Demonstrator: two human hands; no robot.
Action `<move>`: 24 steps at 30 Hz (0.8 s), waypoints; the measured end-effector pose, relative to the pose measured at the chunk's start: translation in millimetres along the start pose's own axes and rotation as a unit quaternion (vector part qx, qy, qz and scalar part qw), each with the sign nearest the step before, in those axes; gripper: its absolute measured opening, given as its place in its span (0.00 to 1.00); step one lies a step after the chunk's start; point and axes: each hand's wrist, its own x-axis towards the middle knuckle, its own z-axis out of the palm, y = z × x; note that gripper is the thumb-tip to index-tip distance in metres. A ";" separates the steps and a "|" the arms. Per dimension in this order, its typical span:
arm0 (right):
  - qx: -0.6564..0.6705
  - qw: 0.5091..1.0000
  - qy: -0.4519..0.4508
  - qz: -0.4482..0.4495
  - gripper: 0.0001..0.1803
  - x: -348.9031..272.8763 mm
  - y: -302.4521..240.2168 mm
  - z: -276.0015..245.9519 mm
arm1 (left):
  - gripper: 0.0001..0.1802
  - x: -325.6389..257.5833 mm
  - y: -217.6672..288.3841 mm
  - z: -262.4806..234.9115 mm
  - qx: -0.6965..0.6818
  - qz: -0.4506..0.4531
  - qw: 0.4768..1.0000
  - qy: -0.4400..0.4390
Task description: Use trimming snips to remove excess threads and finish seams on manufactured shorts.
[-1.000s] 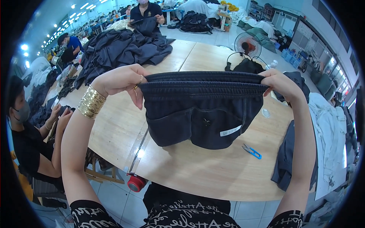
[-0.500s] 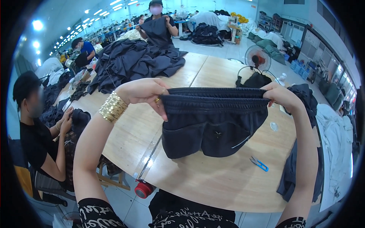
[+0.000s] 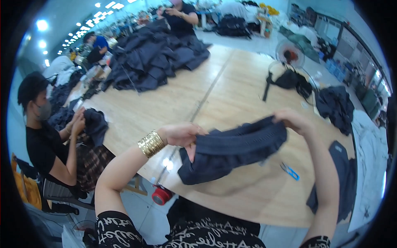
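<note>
The left hand and right hand each have their grip clamped on opposite ends of a wide-banded, dark navy fabric garment, above the pale wooden desk's near part. White looping script marks the black left sleeve.

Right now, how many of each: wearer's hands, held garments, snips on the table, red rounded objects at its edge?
Bare left hand, bare right hand: 2
Dark fabric garment: 1
Slim blue snips: 1
Red rounded object: 1
Total: 5
</note>
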 end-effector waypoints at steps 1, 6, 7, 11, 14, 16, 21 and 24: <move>-0.032 0.999 0.021 -0.006 0.17 8.5 6.5 15.6 | 0.21 8.5 -17.9 -11.7 -0.012 -0.015 0.996 0.084; -0.140 0.972 0.154 -0.114 0.21 13.2 87.4 41.8 | 0.21 22.1 -62.9 -28.3 0.164 -0.144 0.934 0.284; -0.193 0.955 0.192 -0.119 0.20 1.2 100.4 42.5 | 0.18 18.2 -74.0 -32.5 0.283 -0.096 0.892 0.339; -0.355 0.896 0.265 -0.041 0.21 -57.5 161.3 48.2 | 0.11 30.6 -81.8 -13.7 0.460 0.117 0.767 0.432; -0.423 0.847 0.317 -0.056 0.24 -80.3 197.3 70.5 | 0.10 55.2 -77.5 3.2 0.453 0.207 0.754 0.429; -0.427 0.817 0.382 -0.063 0.20 -85.9 205.4 84.7 | 0.10 68.1 -78.8 4.6 0.437 0.218 0.767 0.417; -0.371 0.830 0.410 -0.081 0.18 -90.3 231.3 88.2 | 0.10 82.8 -87.1 -0.5 0.476 0.122 0.753 0.437; -0.354 0.821 0.435 -0.111 0.13 -87.9 235.7 89.0 | 0.10 75.6 -83.5 6.0 0.452 0.081 0.785 0.415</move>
